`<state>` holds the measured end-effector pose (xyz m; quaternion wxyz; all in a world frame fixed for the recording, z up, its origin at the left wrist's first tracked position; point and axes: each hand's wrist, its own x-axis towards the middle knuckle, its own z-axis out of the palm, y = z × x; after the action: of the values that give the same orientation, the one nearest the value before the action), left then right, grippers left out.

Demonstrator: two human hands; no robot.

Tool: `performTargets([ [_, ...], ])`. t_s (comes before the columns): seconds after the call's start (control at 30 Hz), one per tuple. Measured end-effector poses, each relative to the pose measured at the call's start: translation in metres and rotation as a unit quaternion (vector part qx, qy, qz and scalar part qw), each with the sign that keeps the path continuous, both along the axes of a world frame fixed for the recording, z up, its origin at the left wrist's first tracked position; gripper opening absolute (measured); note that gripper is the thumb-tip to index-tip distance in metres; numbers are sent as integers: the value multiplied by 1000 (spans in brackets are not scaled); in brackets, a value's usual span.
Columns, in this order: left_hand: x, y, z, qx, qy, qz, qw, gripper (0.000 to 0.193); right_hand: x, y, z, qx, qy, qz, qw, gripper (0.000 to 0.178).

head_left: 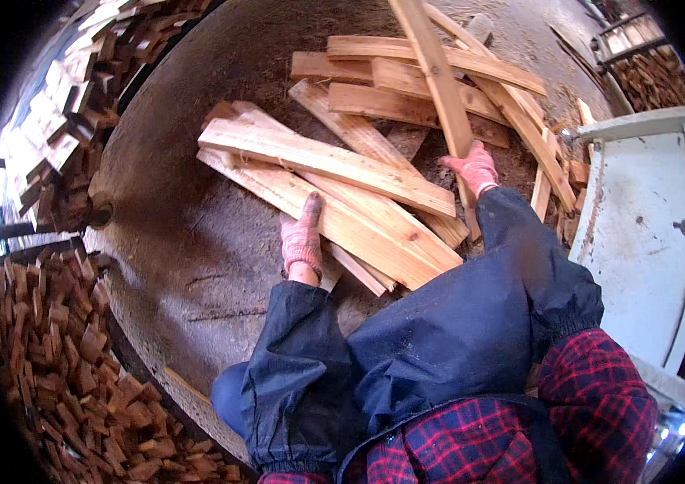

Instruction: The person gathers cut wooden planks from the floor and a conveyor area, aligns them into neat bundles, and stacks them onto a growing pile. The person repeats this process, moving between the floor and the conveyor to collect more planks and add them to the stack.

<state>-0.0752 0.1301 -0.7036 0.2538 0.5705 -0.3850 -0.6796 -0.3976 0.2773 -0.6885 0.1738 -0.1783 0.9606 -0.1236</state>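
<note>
My left hand (pixel 302 238), in a pink knit glove, grips the near edge of a pale wooden plank (pixel 350 224), one finger or thumb on top and the others partly hidden below. That plank lies in a loose stack, with another plank (pixel 326 164) across it. To the right, my right hand (pixel 476 167), gloved alike, is closed around a long plank (pixel 438 73) that slants away to the top of the view. This plank passes over a pile of crossed boards (pixel 391 102).
Cut wood is heaped at the lower left (pixel 84 379) and stacked at the upper left (pixel 76 105). A pale blue metal panel (pixel 637 234) stands close on my right. More boards (pixel 512 105) lie crosswise at the far right. The concrete floor (pixel 205 234) has dust and wood bits.
</note>
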Motion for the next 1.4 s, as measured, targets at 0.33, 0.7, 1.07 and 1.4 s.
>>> performTargets([
  [0.33, 7, -2, -17, 11, 40, 7, 999, 85, 41, -13, 40, -149, -211, 191, 947, 85],
  [0.7, -3, 6, 2, 30, 58, 59, 996, 97, 126, -44, 70, 40, -180, 412, 892, 101],
  [1.07, -17, 16, -8, -137, -132, -1, 982, 124, -16, -73, 23, -77, 206, 265, 939, 103],
  [1.4, -10, 9, -14, -166, -199, 9, 966, 109, -25, -120, 78, 116, 103, 375, 914, 80],
])
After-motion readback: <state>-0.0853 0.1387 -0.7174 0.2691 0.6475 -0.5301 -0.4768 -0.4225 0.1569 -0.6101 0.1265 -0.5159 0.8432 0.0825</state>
